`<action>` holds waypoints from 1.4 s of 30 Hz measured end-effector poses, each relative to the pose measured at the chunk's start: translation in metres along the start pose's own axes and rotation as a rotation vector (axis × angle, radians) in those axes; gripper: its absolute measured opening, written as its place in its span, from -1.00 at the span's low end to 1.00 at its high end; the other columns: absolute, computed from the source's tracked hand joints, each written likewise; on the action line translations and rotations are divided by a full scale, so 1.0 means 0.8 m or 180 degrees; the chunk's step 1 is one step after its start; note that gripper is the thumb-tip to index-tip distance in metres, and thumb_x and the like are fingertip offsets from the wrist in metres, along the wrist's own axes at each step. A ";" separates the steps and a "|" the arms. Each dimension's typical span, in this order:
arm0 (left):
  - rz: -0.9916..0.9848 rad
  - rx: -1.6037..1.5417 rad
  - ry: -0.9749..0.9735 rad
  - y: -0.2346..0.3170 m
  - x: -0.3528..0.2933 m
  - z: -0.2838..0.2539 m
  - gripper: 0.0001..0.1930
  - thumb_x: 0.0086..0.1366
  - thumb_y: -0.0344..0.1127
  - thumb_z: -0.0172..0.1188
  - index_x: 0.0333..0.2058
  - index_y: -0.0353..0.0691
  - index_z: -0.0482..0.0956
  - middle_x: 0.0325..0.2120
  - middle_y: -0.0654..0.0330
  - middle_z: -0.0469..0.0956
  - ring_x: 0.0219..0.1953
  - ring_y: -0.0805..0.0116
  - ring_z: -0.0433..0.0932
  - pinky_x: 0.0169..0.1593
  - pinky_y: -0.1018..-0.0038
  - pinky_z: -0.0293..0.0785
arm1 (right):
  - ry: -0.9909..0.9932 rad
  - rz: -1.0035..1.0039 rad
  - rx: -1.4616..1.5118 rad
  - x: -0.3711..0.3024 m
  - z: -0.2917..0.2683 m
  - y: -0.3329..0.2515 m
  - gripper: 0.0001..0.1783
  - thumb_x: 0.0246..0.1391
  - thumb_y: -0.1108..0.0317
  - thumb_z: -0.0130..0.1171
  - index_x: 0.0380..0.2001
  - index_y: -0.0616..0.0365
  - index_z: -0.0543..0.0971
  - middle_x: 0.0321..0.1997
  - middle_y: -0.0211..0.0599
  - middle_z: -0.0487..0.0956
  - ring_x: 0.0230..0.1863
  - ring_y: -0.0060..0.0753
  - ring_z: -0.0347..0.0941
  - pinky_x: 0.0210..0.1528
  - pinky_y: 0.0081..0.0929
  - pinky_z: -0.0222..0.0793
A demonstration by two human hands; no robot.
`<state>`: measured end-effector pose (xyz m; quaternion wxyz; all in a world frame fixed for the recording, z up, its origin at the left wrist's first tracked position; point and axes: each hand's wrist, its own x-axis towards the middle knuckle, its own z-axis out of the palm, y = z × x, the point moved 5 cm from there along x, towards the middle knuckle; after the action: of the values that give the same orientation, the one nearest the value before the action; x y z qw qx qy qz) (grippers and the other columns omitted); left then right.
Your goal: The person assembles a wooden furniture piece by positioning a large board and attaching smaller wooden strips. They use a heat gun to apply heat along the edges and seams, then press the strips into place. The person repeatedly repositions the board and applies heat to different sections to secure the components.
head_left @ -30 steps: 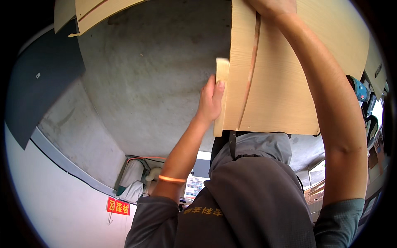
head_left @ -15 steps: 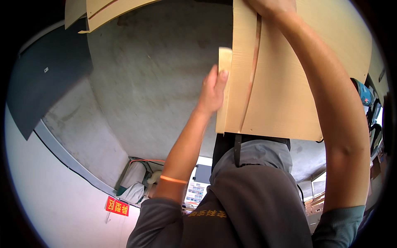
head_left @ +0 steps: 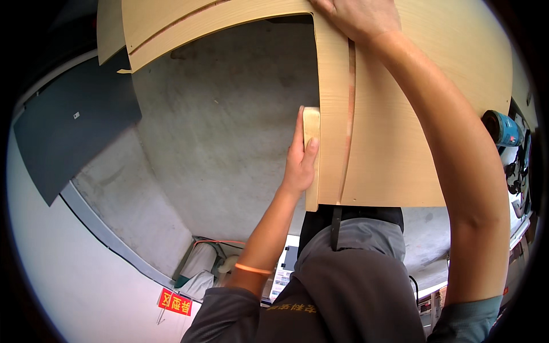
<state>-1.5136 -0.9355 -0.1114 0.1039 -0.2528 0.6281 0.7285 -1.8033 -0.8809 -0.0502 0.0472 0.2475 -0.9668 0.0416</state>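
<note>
My left hand is wrapped round a narrow pale wooden block, thumb on its face and fingers along its outer side. The block lies lengthwise against the left edge of a large light wood-grain panel, close to the panel's near end. A long reddish-brown groove runs down the panel beside that edge. Farther up, my right hand rests flat on the panel with nothing in it; some of its fingertips are cut off by the frame's top.
The panel's curved far arm stretches left above the grey floor. A dark grey sheet stands at the left by a white wall. A blue cylindrical tool or can sits beyond my right arm, near dark items.
My left hand has drawn the block nearer to me along the panel's edge. The whole view has shifted, showing more of the panel's far part and of my right hand.
</note>
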 end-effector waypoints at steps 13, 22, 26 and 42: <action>0.0197 -0.0314 -0.0004 0.044 0.056 0.004 -0.22 0.50 -0.04 -0.02 0.45 -0.33 -0.18 0.28 0.08 0.28 0.27 0.36 0.28 0.33 0.46 0.16 | 0.0050 -0.0013 0.0041 -0.001 0.002 0.000 -0.22 0.24 -0.18 -0.07 0.40 0.01 0.22 0.52 -0.15 0.10 0.55 -0.01 -0.12 0.50 0.22 -0.26; 0.0355 -0.0180 -0.0007 0.053 0.073 0.007 -0.21 0.49 -0.07 0.00 0.45 -0.33 -0.21 0.26 0.07 0.29 0.26 0.35 0.29 0.33 0.44 0.17 | -0.0018 0.0028 -0.0058 -0.003 -0.001 -0.001 -0.22 0.26 -0.20 -0.12 0.41 0.00 0.19 0.54 -0.18 0.07 0.56 -0.04 -0.15 0.52 0.18 -0.28; 0.0472 -0.0119 -0.0020 0.060 0.081 0.008 -0.23 0.50 -0.10 -0.01 0.45 -0.32 -0.20 0.25 0.06 0.31 0.25 0.35 0.30 0.32 0.44 0.18 | 0.0042 0.0022 -0.0080 -0.003 -0.001 -0.001 -0.22 0.25 -0.19 -0.09 0.41 0.00 0.21 0.53 -0.18 0.08 0.56 -0.04 -0.13 0.52 0.17 -0.27; 0.0598 -0.0076 0.0069 0.061 0.097 -0.001 -0.26 0.48 -0.09 0.01 0.43 -0.34 -0.09 0.21 0.05 0.39 0.20 0.36 0.36 0.29 0.46 0.24 | 0.0270 0.0015 -0.0100 -0.005 0.007 -0.007 -0.23 0.22 -0.20 -0.06 0.38 -0.04 0.25 0.51 -0.20 0.14 0.54 -0.06 -0.07 0.51 0.17 -0.24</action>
<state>-1.6025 -0.9583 -0.1081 0.0254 -0.2019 0.6414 0.7397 -1.7973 -0.8847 -0.0557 0.0920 0.2424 -0.9651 0.0371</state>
